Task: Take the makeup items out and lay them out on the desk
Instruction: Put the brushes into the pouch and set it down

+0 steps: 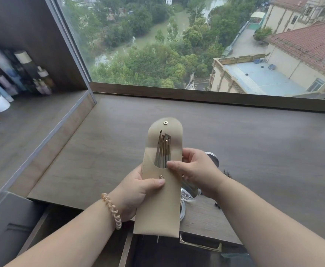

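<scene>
A dark grey wood-grain desk [254,143] runs beneath a wide window that looks out on trees and rooftops, with a blurred row of cosmetic bottles [19,74] on the side shelf at far left. Above the desk's near edge, the left hand [138,187] (a beaded bracelet [112,212] on its wrist) grips the lower half of a long beige snap-flap pouch [157,209], thumb pressed on the front just beside the lower snap. The pouch's long axis points away from the person, flap open at the far end. Slim gold-toned makeup brushes [164,151] lie along that axis inside, heads showing in the cut-out mouth. The right hand [194,170] pinches the pouch's right edge at the mouth, thumb tip just right of the brushes. That probably makes it the nearer hand to draw them out lengthwise toward the flap. Clear silver-lidded jars [212,159] sit on the desk behind it.
</scene>
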Available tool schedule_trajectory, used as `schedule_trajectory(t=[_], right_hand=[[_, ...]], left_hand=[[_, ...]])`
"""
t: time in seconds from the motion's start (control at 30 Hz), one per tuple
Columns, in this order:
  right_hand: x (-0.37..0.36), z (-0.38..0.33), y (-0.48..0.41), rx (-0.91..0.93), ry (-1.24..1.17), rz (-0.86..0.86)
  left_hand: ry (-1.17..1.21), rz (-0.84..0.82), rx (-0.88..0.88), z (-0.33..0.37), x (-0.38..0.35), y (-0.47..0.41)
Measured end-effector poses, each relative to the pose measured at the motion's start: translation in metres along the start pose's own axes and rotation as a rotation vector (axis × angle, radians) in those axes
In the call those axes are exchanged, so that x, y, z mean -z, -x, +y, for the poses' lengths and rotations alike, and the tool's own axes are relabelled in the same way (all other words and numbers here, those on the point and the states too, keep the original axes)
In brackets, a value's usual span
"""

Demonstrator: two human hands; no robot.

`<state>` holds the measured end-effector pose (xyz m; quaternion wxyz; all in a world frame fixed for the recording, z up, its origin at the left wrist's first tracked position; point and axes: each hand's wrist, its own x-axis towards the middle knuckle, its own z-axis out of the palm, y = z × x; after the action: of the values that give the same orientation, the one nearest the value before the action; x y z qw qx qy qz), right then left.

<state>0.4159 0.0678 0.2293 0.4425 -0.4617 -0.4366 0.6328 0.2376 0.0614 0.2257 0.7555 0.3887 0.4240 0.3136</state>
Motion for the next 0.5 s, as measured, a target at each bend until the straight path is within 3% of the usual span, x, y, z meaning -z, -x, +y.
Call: schedule_trajectory(t=[0.2,0.37,0.5], right_hand=[[0.01,0.009,-0.004,0.055,0.041,0.097],[0.021,0.019,0.005,-0.062,0.004,-0.027],[0.029,0.025,0.011,-0.075,0.095,-0.017]], left_hand=[[-0.019,0.117,0.041,-0.011,-0.008,-0.01],[-0.019,0.25,-0.01,-0.017,-0.021,-0.02],[0.017,0.326,-0.042,-0.021,-0.033,-0.023]])
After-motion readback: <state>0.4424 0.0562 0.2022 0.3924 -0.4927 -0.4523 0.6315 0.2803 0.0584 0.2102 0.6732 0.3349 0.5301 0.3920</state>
